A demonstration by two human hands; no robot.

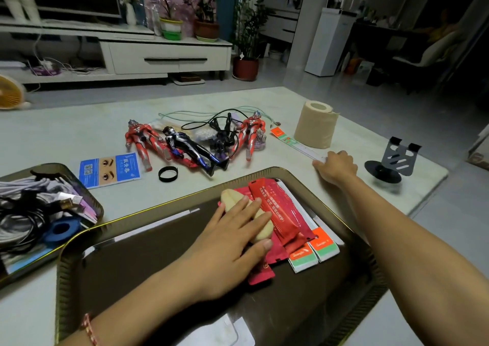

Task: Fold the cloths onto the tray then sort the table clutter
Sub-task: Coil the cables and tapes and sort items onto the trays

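A dark tray with a gold rim [148, 263] lies in front of me. In it are red snack packets [280, 210], two orange-and-green sachets [315, 250] and a pale yellow packet [260, 230]. My left hand [232, 239] lies flat on the yellow packet, fingers spread. My right hand [336, 167] reaches past the tray's far right corner and pinches the near end of a long orange-and-green sachet strip [293, 143] lying on the table.
Behind the tray lie three toy figures [190, 147], tangled cables [219, 123], a black band [168, 173] and a blue card [109, 169]. A paper roll [315, 126] and a black phone stand [391, 161] are at the right. A second tray [87, 184] of cables sits left.
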